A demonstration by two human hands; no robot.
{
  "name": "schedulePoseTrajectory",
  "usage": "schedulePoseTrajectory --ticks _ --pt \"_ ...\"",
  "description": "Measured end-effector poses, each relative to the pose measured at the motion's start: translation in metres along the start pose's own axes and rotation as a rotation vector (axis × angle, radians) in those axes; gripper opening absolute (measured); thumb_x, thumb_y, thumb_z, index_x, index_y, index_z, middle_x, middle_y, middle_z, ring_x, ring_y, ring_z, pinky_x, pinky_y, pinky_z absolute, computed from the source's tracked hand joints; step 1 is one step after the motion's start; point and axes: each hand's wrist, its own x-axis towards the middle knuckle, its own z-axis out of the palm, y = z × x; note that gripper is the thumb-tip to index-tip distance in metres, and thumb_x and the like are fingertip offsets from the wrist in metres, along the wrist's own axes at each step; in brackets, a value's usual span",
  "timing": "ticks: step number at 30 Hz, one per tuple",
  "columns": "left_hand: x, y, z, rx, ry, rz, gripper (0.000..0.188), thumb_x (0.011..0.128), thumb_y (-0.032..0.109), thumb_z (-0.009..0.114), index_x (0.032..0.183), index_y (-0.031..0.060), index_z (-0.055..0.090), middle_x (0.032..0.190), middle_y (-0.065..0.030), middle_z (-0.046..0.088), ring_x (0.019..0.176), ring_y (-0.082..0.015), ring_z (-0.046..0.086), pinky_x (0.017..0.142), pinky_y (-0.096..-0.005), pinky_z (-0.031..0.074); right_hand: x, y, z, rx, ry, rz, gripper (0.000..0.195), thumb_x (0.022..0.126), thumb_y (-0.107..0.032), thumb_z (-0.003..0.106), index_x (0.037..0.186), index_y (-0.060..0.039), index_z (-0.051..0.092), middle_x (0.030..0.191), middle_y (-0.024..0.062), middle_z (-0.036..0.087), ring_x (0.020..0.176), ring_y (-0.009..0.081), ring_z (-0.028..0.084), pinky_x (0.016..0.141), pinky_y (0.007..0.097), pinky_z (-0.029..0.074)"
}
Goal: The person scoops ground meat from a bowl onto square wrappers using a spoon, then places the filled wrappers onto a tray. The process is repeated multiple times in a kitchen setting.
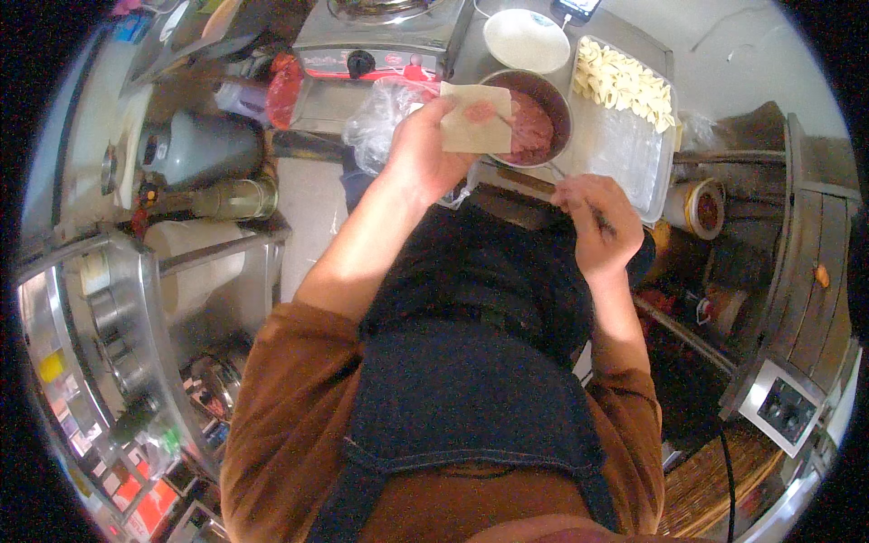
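Note:
My left hand (428, 146) holds a square, pale wonton wrapper (465, 136) out flat. A small pink smear of filling (481, 111) sits near the wrapper's middle. Directly beyond the wrapper is a round metal bowl (569, 122) of pink minced meat (533, 129), partly covered by the wrapper in this view. Between the fingers of my right hand (604, 220) is a thin stick-like utensil (558, 171), slanting up and left towards the bowl. Its far end is blurred near the wrapper's right edge.
Right of the bowl, a shallow tray (621, 170) carries rows of folded wontons (621, 81) at its far end. A white bowl (526, 44) and a phone (576, 10) on a cable stand behind. A stove (373, 58) and a clear plastic bag (373, 122) lie to the left.

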Motion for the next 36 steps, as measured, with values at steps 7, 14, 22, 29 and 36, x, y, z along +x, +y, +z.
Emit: schedulePoseTrajectory --ticks 7,14,22,29,36 --pt "-0.004 -0.006 -0.002 0.023 -0.023 0.028 0.044 0.108 0.027 0.043 0.14 -0.0007 0.051 0.131 -0.0159 0.063 0.123 -0.031 0.062 0.113 -0.0514 0.045 0.008 -0.01 0.019 -0.055 0.032 -0.091 0.013 0.093 0.0 0.071 0.105 0.0014 0.076 0.093 0.0133 0.075 0.083 0.0235 0.073 0.075 0.0317 0.056" --pt "-0.003 -0.009 -0.015 0.0 -0.019 0.075 0.041 0.107 0.023 0.044 0.14 -0.0008 0.051 0.129 -0.0156 0.064 0.117 -0.0291 0.065 0.108 -0.0495 0.05 0.001 -0.005 0.023 0.298 0.081 0.333 0.015 0.098 -0.002 0.068 0.111 0.0014 0.074 0.092 0.0112 0.074 0.074 0.0161 0.07 0.07 0.0271 0.054" --pt "-0.01 -0.003 -0.018 0.115 -0.007 0.111 0.035 0.105 0.017 0.049 0.129 -0.0069 0.057 0.127 -0.0199 0.063 0.116 -0.0329 0.066 0.099 -0.0502 0.055 0.015 -0.012 0.011 -0.088 -0.033 0.098 0.015 0.094 0.0 0.069 0.109 0.0018 0.073 0.088 0.0131 0.072 0.074 0.0215 0.07 0.068 0.0298 0.054" --pt "-0.012 0.002 -0.016 0.201 0.039 0.066 0.044 0.106 0.025 0.048 0.139 -0.0031 0.054 0.131 -0.0174 0.066 0.122 -0.0308 0.065 0.106 -0.0487 0.052 0.012 -0.013 0.012 -0.05 -0.03 0.041 0.017 0.088 0.002 0.073 0.105 -0.0007 0.074 0.091 0.0153 0.074 0.078 0.03 0.071 0.071 0.0362 0.056" --pt "-0.007 -0.002 -0.022 0.23 -0.038 0.1 0.042 0.105 0.024 0.051 0.136 -0.003 0.056 0.126 -0.0166 0.067 0.114 -0.0298 0.068 0.103 -0.0465 0.053 0.021 -0.01 0.015 -0.091 -0.093 0.071 0.016 0.089 0.002 0.073 0.105 0.0006 0.074 0.092 0.0166 0.074 0.078 0.03 0.072 0.072 0.0344 0.056"
